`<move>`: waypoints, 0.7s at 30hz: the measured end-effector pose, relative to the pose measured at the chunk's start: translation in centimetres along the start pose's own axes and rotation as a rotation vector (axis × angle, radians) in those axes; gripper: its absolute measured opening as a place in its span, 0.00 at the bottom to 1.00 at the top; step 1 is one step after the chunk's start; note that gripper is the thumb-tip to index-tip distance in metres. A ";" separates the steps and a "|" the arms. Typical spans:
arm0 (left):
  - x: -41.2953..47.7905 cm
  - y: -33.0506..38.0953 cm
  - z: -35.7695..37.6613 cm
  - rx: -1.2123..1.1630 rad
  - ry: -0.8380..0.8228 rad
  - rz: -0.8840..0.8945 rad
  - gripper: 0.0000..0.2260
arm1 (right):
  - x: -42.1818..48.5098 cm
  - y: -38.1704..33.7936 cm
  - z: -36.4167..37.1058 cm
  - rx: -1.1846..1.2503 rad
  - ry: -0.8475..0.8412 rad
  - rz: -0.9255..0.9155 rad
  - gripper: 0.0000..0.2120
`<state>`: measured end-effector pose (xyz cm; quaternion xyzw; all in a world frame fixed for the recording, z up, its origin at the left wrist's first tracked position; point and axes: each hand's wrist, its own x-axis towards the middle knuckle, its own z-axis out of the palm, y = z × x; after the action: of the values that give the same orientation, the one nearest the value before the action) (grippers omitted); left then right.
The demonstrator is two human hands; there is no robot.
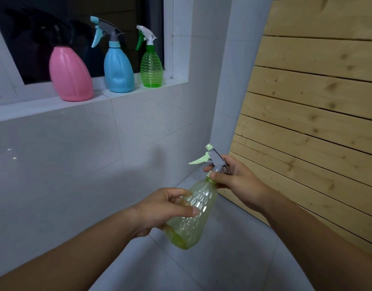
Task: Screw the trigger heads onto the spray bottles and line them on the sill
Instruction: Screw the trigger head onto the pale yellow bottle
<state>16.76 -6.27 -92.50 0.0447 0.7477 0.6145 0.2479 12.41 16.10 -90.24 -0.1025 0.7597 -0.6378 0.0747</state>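
Note:
I hold a clear yellow-green spray bottle [194, 213] tilted in front of me, low and right of centre. My left hand [160, 208] wraps its body. My right hand [233, 177] grips the grey and pale green trigger head [212, 159] at the bottle's neck. On the white sill [44, 108] stand three bottles in a row: a pink one [70, 75] with a dark head that is hard to make out against the window, a blue one [118, 70] with a grey and blue head, and a small green ribbed one [151, 69] with a white and green head.
A dark window [76, 28] sits behind the sill bottles. White tiled wall runs below the sill. A wooden slat panel [317, 101] leans on the right. Grey floor tiles lie under my arms.

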 end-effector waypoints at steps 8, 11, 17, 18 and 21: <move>-0.6 0.1 0.1 0.003 -0.030 -0.004 0.21 | 0.2 0.4 1.0 -0.179 0.132 -0.041 0.15; -0.3 0.1 0.2 -0.002 -0.011 0.001 0.25 | 0.4 0.2 0.7 -0.116 0.081 -0.024 0.15; -0.3 0.0 0.2 0.005 0.007 0.001 0.19 | 0.1 0.3 0.4 -0.066 0.010 -0.031 0.19; -0.3 0.1 0.3 0.010 0.005 -0.002 0.19 | 0.2 0.5 0.6 -0.112 0.043 -0.033 0.20; -0.4 0.2 0.3 0.011 0.011 0.000 0.20 | 0.3 0.5 0.7 -0.147 0.077 -0.022 0.21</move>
<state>17.16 -6.10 -92.25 0.0429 0.7522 0.6108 0.2435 12.26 15.43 -90.87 -0.0915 0.8056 -0.5846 0.0304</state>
